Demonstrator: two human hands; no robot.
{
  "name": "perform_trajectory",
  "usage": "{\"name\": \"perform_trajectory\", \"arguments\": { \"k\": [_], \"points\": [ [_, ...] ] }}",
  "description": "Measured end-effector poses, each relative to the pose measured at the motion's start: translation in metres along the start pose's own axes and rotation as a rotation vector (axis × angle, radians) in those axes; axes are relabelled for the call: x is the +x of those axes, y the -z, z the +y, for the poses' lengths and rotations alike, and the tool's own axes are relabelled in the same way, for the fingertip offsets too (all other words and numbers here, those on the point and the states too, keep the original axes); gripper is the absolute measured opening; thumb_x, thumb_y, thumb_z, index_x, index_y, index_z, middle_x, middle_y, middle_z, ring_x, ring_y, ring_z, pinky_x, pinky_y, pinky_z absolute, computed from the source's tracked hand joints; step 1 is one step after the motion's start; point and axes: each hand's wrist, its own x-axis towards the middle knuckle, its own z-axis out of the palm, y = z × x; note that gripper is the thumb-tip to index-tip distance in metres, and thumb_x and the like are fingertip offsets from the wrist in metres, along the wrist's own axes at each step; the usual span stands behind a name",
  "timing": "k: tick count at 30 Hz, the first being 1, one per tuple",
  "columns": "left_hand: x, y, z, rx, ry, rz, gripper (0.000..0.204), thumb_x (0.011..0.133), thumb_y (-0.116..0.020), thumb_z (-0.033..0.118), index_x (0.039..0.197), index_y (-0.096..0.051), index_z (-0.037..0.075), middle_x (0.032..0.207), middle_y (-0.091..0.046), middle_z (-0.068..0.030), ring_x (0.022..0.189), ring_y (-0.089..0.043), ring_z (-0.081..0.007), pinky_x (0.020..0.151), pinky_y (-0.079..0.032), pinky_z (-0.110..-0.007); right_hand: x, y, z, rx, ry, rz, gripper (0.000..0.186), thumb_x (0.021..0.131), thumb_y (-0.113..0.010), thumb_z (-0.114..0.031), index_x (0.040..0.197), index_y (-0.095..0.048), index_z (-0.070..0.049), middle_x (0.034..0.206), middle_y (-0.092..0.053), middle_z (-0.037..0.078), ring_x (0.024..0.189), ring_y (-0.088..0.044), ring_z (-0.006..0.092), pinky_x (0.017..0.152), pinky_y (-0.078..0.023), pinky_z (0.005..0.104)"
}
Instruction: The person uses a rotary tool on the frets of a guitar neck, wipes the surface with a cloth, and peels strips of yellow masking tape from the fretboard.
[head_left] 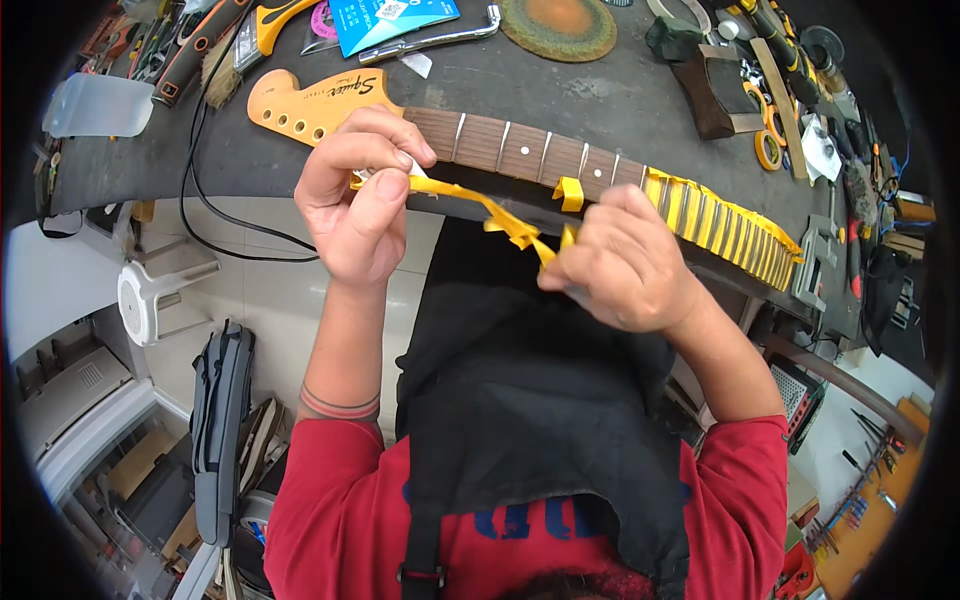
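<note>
A guitar neck [525, 150] lies across the front of the workbench, its pale headstock toward the left. Its dark fretboard is bare near the headstock, while yellow masking tape [715, 222] covers the spaces between frets at the right end. My left hand [355, 195] pinches one end of a loose, twisted strip of yellow masking tape [465, 193], with a bit of something white at the fingertips. Curled and slightly blurred, my right hand [630, 260] grips the strip's other end, below the fretboard. A short curled tape piece [569, 194] hangs at the fretboard's near edge.
Behind the neck lie an L-shaped wrench [440, 40], a blue package [385, 20] and a round green-orange disc [558, 25]. Tape rolls [768, 150] and tools crowd the right. A black cable [190, 195] drapes off the bench's left side, near a white stool [145, 300].
</note>
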Motion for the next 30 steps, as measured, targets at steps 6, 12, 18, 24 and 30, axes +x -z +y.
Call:
{"name": "perform_trajectory", "arguments": {
  "k": [6,12,18,24,30],
  "points": [
    [0.007,-0.013,0.01,0.035,0.037,0.03,0.021,0.093,-0.066,0.014,0.109,-0.07,0.002,0.092,-0.066,-0.0169,0.091,-0.055,-0.0255,0.091,-0.045,-0.044,-0.007,0.005,-0.019,-0.032,-0.217,0.004,0.035,0.085,-0.094,-0.023,0.107,-0.069,-0.011,0.09,-0.064,0.002,0.082,-0.066,0.0229,0.085,-0.05,0.0413],
    [0.006,0.004,0.0,0.02,0.022,-0.095,0.03,0.091,-0.061,0.024,0.103,-0.071,-0.001,0.075,-0.051,-0.0064,0.082,-0.042,-0.0215,0.086,-0.039,-0.042,-0.007,0.003,-0.006,-0.16,-0.401,0.11,0.057,0.089,-0.092,-0.04,0.13,-0.065,-0.009,0.105,-0.074,0.007,0.093,-0.071,0.0285,0.09,-0.05,0.0432],
    [0.005,0.003,0.0,0.023,-0.007,-0.094,0.023,0.088,-0.064,0.022,0.097,-0.067,0.002,0.076,-0.051,-0.0063,0.082,-0.043,-0.0211,0.088,-0.039,-0.043,0.002,-0.004,-0.004,-0.243,-0.376,0.114,0.061,0.091,-0.091,-0.039,0.135,-0.063,-0.007,0.107,-0.076,0.008,0.093,-0.072,0.0282,0.088,-0.051,0.0419],
    [0.004,-0.002,0.006,0.013,0.026,-0.063,0.031,0.089,-0.066,0.022,0.108,-0.071,-0.001,0.093,-0.064,-0.0137,0.093,-0.058,-0.025,0.098,-0.046,-0.045,-0.006,-0.01,0.006,-0.321,-0.263,0.128,0.032,0.091,-0.09,-0.021,0.109,-0.066,-0.009,0.091,-0.073,0.005,0.083,-0.07,0.0242,0.082,-0.05,0.0404],
    [0.005,-0.011,0.003,0.188,-0.05,-0.011,0.04,0.095,-0.063,0.021,0.122,-0.073,-0.008,0.112,-0.067,-0.0206,0.102,-0.064,-0.0295,0.096,-0.05,-0.041,-0.013,-0.003,-0.005,-0.102,-0.131,0.187,0.03,0.09,-0.091,-0.02,0.101,-0.065,-0.011,0.084,-0.067,0.002,0.077,-0.067,0.0224,0.076,-0.048,0.0394]
  ]
}}
